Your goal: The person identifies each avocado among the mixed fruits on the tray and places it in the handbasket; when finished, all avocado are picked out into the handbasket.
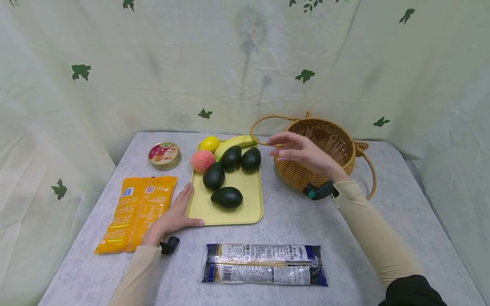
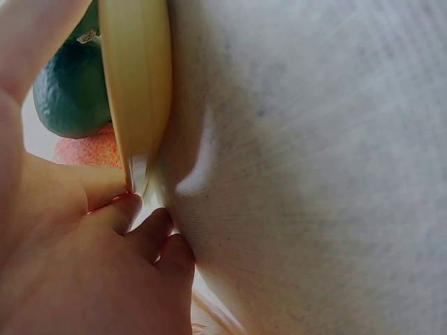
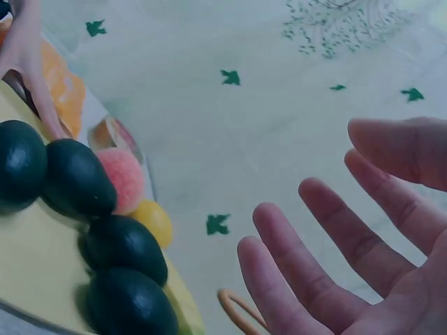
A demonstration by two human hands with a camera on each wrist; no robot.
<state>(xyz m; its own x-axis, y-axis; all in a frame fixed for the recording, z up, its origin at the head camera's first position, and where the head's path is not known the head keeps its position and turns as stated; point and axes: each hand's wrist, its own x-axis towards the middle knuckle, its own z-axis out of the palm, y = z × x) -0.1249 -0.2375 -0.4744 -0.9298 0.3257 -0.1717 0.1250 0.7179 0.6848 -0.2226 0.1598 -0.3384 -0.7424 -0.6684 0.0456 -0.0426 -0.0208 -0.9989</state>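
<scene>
My left hand [image 1: 174,216] rests at the near left corner of a pale yellow tray [image 1: 250,208], fingers along its left side and thumb at the front edge. On the tray lie several dark green avocados [image 1: 227,198], a pink peach-like fruit [image 1: 202,161], a lemon [image 1: 209,144] and a banana [image 1: 235,144]. In the left wrist view the fingertips touch the tray's rim [image 2: 143,84]. My right hand [image 1: 302,154] is held over the left side of a wicker basket [image 1: 325,131], near its looped handle [image 1: 268,117]. The right wrist view shows its fingers [image 3: 342,237] spread, holding nothing.
An orange packet [image 1: 139,212] lies left of the tray, with a round tin [image 1: 164,155] behind it. Nearer the front is a dark blue plastic-wrapped packet [image 1: 265,264]. A pale curtain [image 1: 245,63] hangs behind the grey table [image 1: 383,246].
</scene>
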